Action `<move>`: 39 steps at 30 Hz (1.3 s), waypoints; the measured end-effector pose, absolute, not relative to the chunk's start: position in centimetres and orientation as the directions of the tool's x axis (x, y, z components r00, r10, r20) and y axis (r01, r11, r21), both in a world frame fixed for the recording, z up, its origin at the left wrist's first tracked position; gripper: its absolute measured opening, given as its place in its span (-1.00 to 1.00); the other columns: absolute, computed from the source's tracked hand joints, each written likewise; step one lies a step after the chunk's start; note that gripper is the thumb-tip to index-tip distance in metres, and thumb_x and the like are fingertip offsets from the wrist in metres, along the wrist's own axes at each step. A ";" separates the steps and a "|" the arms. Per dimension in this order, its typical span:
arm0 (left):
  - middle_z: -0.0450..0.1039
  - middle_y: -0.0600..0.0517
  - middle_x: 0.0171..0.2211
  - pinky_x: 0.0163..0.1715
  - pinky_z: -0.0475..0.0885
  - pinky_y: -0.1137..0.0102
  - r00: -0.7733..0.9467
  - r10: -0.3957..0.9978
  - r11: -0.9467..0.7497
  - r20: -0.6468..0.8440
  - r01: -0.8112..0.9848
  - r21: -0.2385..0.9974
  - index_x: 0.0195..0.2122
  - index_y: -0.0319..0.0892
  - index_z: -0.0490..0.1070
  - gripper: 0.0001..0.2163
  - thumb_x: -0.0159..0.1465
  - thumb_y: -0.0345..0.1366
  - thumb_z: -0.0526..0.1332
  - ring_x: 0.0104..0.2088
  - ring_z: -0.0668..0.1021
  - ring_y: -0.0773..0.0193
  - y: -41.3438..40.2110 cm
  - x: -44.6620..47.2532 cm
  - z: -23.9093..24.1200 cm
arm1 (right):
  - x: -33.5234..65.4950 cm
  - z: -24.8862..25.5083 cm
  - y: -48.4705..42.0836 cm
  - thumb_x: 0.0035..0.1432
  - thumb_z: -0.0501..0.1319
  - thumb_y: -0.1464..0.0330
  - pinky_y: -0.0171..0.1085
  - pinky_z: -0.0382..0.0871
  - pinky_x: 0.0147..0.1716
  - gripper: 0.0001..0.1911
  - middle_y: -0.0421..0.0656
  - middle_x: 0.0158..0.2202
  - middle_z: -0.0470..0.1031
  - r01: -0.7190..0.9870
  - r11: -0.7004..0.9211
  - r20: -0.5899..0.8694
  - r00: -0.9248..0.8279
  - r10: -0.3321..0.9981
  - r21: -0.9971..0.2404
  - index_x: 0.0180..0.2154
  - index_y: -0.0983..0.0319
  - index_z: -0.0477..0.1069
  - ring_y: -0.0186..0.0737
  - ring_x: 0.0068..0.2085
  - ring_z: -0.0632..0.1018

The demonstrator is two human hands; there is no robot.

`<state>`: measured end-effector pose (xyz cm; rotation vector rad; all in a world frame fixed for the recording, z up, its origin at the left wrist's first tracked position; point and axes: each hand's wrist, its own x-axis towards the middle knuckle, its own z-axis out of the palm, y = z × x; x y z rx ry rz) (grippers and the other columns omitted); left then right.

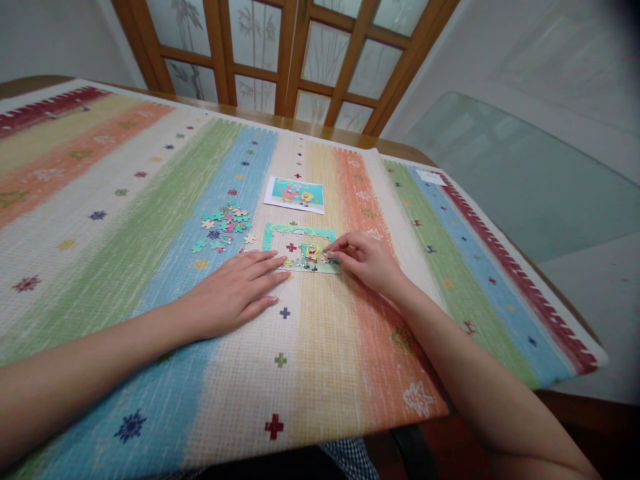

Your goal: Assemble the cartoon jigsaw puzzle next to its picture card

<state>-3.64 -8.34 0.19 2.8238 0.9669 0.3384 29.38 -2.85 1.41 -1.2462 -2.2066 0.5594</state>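
A partly assembled jigsaw puzzle (313,255) lies on the striped tablecloth, its border joined and a yellow cartoon figure showing inside. Through the gap in its middle the cloth is visible. My left hand (237,290) rests flat, fingers spread, with its fingertips at the puzzle's lower left edge. At the right side of the puzzle, my right hand (363,262) pinches a small jigsaw puzzle piece (326,257) between thumb and forefinger; the fingers partly cover it. To the left lies a pile of loose puzzle pieces (227,223). Beyond the puzzle is a reference picture card (295,194).
The striped tablecloth (125,267) covers a wooden table, whose far edge (400,148) shows. A white paper slip (431,177) lies at the far right. Wooden doors with glass panes (285,67) stand behind the table, and a glass panel (525,173) is at the right.
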 end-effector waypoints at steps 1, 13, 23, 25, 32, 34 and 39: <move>0.21 -0.04 0.48 0.45 0.14 0.00 0.768 0.618 -0.784 0.167 0.586 0.203 0.42 -0.06 0.30 -0.50 0.61 0.01 -0.09 0.48 0.26 0.02 -8.3 -3.6 0.2 | 29.5 1.4 -2.8 0.33 0.31 0.32 -0.07 0.39 -0.10 -0.93 -0.11 -0.22 0.64 0.649 0.482 0.252 -0.420 0.872 -0.589 -0.21 0.13 0.59 -0.07 -0.15 0.58; 0.21 -0.03 0.48 0.46 0.15 0.00 0.761 0.628 -0.776 0.162 0.596 0.207 0.42 -0.03 0.30 -0.51 0.61 0.01 -0.08 0.47 0.27 0.03 -8.4 -3.6 0.1 | 30.6 2.1 -2.6 0.39 0.26 0.31 0.03 0.41 0.01 -0.78 0.00 -0.05 0.55 0.671 0.637 0.189 -0.618 0.763 -0.380 -0.04 0.08 0.68 0.02 -0.02 0.55; 0.21 -0.04 0.49 0.45 0.15 -0.01 0.759 0.630 -0.774 0.163 0.599 0.203 0.42 -0.04 0.30 -0.50 0.60 0.02 -0.09 0.47 0.27 0.02 -8.3 -3.6 0.0 | 30.6 1.4 -2.0 0.42 0.19 0.38 0.00 0.43 -0.02 -0.72 0.02 -0.08 0.54 0.642 0.693 0.239 -0.653 0.718 -0.329 -0.02 0.11 0.67 0.01 -0.05 0.54; 0.21 -0.04 0.48 0.45 0.14 -0.01 0.758 0.631 -0.774 0.165 0.598 0.209 0.42 -0.04 0.30 -0.50 0.60 0.02 -0.08 0.47 0.27 0.02 -8.4 -3.6 0.1 | 30.6 1.6 -1.9 0.42 0.19 0.36 -0.01 0.44 -0.03 -0.72 0.02 -0.07 0.54 0.632 0.695 0.224 -0.664 0.714 -0.343 -0.01 0.10 0.67 0.01 -0.05 0.54; 0.22 -0.04 0.48 0.47 0.12 0.00 0.750 0.639 -0.767 0.170 0.602 0.224 0.41 -0.04 0.32 -0.50 0.60 0.03 -0.07 0.47 0.27 0.02 -8.4 -3.6 0.0 | 30.2 1.9 -1.7 0.43 0.17 0.33 -0.01 0.43 -0.05 -0.71 0.00 -0.12 0.56 0.654 0.699 0.198 -0.673 0.712 -0.289 -0.06 0.09 0.68 0.00 -0.08 0.53; 0.22 -0.04 0.48 0.47 0.12 0.01 0.748 0.640 -0.766 0.174 0.602 0.225 0.41 -0.03 0.32 -0.51 0.60 0.03 -0.07 0.47 0.27 0.03 -8.4 -3.6 -0.1 | 30.1 1.9 -1.8 0.43 0.16 0.33 -0.02 0.43 -0.05 -0.71 0.00 -0.13 0.56 0.658 0.698 0.204 -0.670 0.714 -0.282 -0.07 0.09 0.68 0.00 -0.09 0.53; 0.23 -0.03 0.48 0.47 0.12 0.02 0.748 0.643 -0.763 0.164 0.606 0.226 0.41 -0.03 0.32 -0.52 0.60 0.02 -0.04 0.47 0.27 0.03 -8.4 -3.6 0.0 | 30.0 1.5 -1.6 0.44 0.15 0.31 -0.03 0.44 -0.05 -0.72 0.01 -0.14 0.54 0.636 0.689 0.238 -0.651 0.720 -0.347 -0.10 0.12 0.66 -0.01 -0.09 0.53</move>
